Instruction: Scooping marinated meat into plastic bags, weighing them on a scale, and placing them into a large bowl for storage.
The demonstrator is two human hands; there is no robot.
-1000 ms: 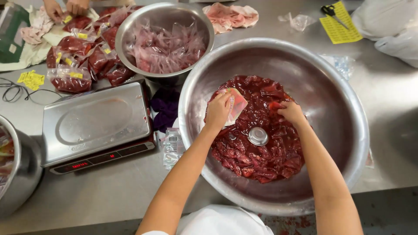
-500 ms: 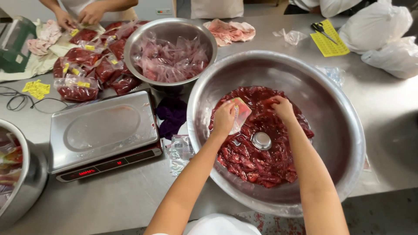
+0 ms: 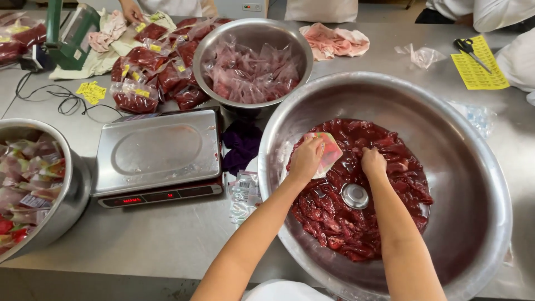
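Observation:
A very large steel bowl (image 3: 462,167) holds dark red marinated meat strips (image 3: 356,217) and a small round metal piece (image 3: 355,195) in the middle. My left hand (image 3: 306,159) holds a small clear plastic bag (image 3: 329,151) open over the meat. My right hand (image 3: 373,163) is closed on meat strips just to the right of the bag, fingers buried in the pile.
A digital scale (image 3: 157,153) stands to the left. Behind it are a steel bowl of filled bags (image 3: 253,64) and sealed meat packs (image 3: 150,78). Another bowl (image 3: 39,184) sits at far left. Yellow label sheet and scissors (image 3: 473,56) lie far right. Another person's hand (image 3: 131,11) works at the back.
The camera view shifted, so the bowl sits lower and more central. My two hands stay over the meat, the right one now nearer the bag.

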